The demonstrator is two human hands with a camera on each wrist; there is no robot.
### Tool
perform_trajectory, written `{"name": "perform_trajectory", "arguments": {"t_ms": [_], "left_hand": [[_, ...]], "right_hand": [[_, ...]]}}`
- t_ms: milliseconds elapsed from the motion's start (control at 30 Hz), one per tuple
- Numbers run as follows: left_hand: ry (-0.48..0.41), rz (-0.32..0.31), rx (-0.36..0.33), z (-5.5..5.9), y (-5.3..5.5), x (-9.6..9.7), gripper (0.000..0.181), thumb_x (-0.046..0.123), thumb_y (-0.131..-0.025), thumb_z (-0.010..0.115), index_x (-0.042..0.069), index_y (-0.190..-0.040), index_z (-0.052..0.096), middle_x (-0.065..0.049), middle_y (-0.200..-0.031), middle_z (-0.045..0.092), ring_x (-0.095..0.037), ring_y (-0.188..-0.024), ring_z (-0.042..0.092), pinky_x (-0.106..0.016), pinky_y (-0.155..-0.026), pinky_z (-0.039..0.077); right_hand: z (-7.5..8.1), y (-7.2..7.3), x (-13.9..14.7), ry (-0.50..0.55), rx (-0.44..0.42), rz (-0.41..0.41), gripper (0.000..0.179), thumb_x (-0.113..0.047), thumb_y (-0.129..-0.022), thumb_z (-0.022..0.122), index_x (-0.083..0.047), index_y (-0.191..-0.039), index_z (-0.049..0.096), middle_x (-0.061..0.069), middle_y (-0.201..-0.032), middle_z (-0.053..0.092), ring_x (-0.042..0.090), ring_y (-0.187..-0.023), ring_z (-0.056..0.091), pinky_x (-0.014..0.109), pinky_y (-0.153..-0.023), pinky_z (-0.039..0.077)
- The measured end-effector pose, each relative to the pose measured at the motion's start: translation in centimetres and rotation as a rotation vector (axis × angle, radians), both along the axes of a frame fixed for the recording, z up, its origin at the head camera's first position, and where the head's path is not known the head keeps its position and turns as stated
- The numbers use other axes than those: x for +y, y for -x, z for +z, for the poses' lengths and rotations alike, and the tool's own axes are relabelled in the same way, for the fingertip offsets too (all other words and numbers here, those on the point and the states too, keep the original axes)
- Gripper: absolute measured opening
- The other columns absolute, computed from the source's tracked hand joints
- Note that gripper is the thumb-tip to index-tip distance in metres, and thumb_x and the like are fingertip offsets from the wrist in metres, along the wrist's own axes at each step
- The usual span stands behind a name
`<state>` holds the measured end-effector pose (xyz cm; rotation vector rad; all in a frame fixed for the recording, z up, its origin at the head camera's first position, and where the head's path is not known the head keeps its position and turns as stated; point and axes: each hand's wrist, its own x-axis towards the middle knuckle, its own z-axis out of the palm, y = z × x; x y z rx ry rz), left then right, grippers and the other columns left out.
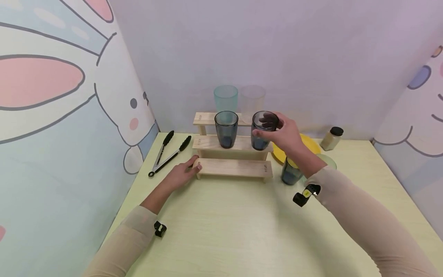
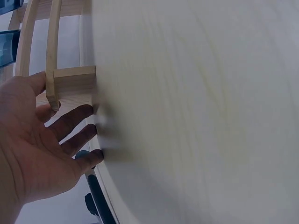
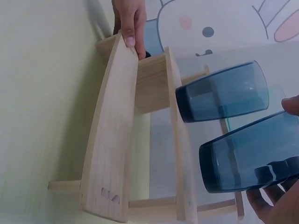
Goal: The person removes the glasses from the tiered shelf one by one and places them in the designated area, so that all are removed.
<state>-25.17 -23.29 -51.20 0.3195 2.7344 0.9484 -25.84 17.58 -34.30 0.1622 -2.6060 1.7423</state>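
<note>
My right hand (image 1: 285, 132) grips a dark blue tumbler (image 1: 260, 141) at the right end of the middle step of a three-step wooden rack (image 1: 235, 167). In the right wrist view this tumbler (image 3: 247, 151) is tilted, and a small gap shows between its base and the step. A matching tumbler (image 1: 226, 129) stands on the same step to its left. On the top step are a teal cup (image 1: 225, 98) and a clear cup (image 1: 252, 100). My left hand (image 1: 180, 175) pinches the left end of the lowest step between thumb and index finger; its other fingers (image 2: 77, 140) are extended.
Black-tipped tongs (image 1: 169, 156) lie spread left of the rack. At the right are another dark tumbler (image 1: 290, 175), a yellow plate (image 1: 309, 143), a pale green dish (image 1: 328, 159) and a black-lidded jar (image 1: 331, 139). Walls border the table's back and left.
</note>
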Motion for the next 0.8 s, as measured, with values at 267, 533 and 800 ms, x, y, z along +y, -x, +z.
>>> {"name": "perform_trajectory", "arguments": {"t_ms": [267,533,800], "left_hand": [[-0.005,0.016,-0.028,0.6,-0.2,0.3,0.093,0.081,-0.106,0.046,0.022,-0.177,0.03,-0.031,-0.169,0.046,-0.058,-0.151,0.05,-0.069,-0.118,0.047],[-0.005,0.026,-0.044,1.9,-1.2,0.6,0.095,0.081,-0.106,0.045,0.02,-0.177,0.029,-0.033,-0.169,0.044,-0.06,-0.15,0.05,-0.071,-0.117,0.046],[-0.018,0.032,-0.051,2.5,-1.6,1.1,0.085,0.07,-0.112,0.047,0.02,-0.178,0.026,-0.029,-0.172,0.042,-0.056,-0.155,0.046,-0.069,-0.121,0.043]], "right_hand": [[0.1,0.2,3.1,0.031,-0.01,0.025,0.075,-0.036,-0.09,0.095,-0.026,-0.156,0.061,0.006,-0.151,0.07,0.016,-0.138,0.063,0.037,-0.117,0.049],[0.0,0.1,5.8,0.015,-0.053,-0.015,0.079,-0.037,-0.092,0.094,-0.025,-0.161,0.056,0.004,-0.152,0.066,0.012,-0.135,0.059,0.022,-0.105,0.05],[0.3,-0.5,8.2,0.01,-0.067,-0.055,0.079,-0.036,-0.092,0.093,-0.026,-0.161,0.055,-0.009,-0.141,0.068,0.005,-0.128,0.059,0.024,-0.105,0.048]]}}
